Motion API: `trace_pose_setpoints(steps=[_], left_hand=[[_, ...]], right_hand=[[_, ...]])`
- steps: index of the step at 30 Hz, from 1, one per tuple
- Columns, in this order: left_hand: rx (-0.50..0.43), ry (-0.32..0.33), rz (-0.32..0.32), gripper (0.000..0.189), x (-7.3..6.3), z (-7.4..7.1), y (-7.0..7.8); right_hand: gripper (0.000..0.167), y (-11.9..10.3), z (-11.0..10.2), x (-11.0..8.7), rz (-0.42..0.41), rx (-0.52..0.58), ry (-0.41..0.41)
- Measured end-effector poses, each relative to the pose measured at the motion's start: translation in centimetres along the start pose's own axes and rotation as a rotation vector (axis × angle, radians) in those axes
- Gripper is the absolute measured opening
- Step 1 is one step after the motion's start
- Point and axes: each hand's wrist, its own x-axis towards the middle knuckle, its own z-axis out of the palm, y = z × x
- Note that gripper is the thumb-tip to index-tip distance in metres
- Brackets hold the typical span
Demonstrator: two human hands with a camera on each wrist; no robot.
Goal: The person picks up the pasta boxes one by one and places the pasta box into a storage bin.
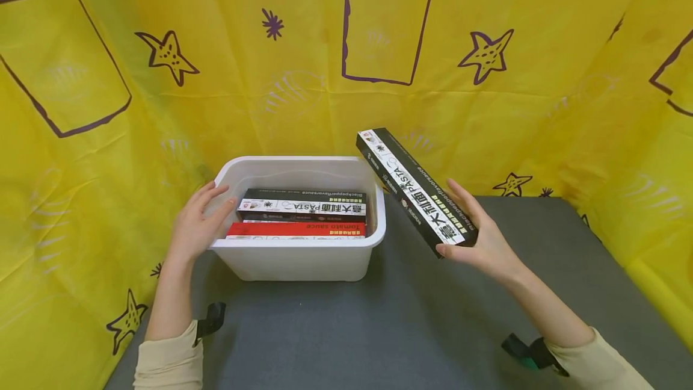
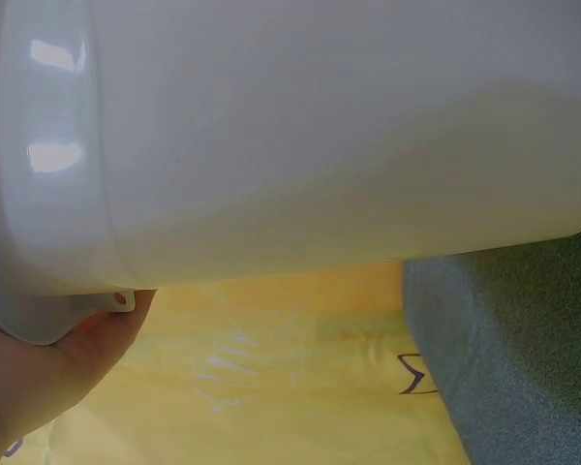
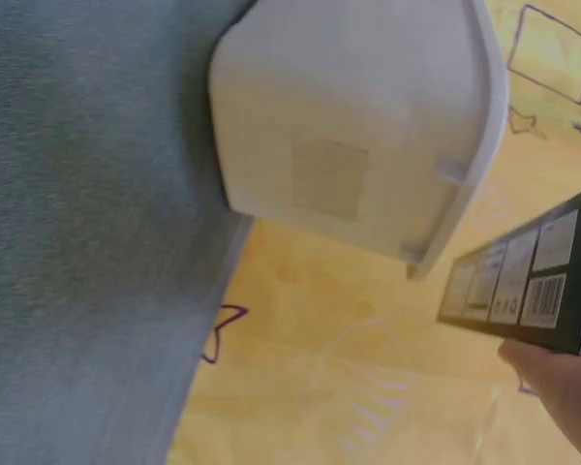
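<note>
In the head view, my right hand (image 1: 482, 239) grips one end of a black pasta box (image 1: 414, 188). The box is tilted, its far end up near the right rim of a white plastic bin (image 1: 303, 260). White lettering panels and a barcode show on the black pasta box (image 3: 518, 281) in the right wrist view. My left hand (image 1: 197, 221) holds the bin's left rim, with thumb and fingers at its edge. Inside the bin lie another black pasta box (image 1: 303, 200) and a red tomato sauce pasta box (image 1: 298, 230) in front of it.
The bin stands on a dark grey table (image 1: 325, 330). Close behind and on both sides hangs a yellow cloth (image 1: 314, 59) with purple drawings of stars and frames. Dark straps (image 1: 533, 354) hang by the sleeves.
</note>
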Motion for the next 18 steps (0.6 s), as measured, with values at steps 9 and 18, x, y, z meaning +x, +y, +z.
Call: trace_pose_setpoints(steps=[9,18], left_hand=[[-0.001,-0.002,0.002,0.062,-0.1,0.0,0.0],[-0.008,0.0,0.003,0.063,-0.2,0.0,0.1]], right_hand=[[0.097,-0.9,0.3,1.6,-0.128,0.065,-0.129],[0.093,-2.0,0.7,3.6,-0.172,0.183,-0.254]])
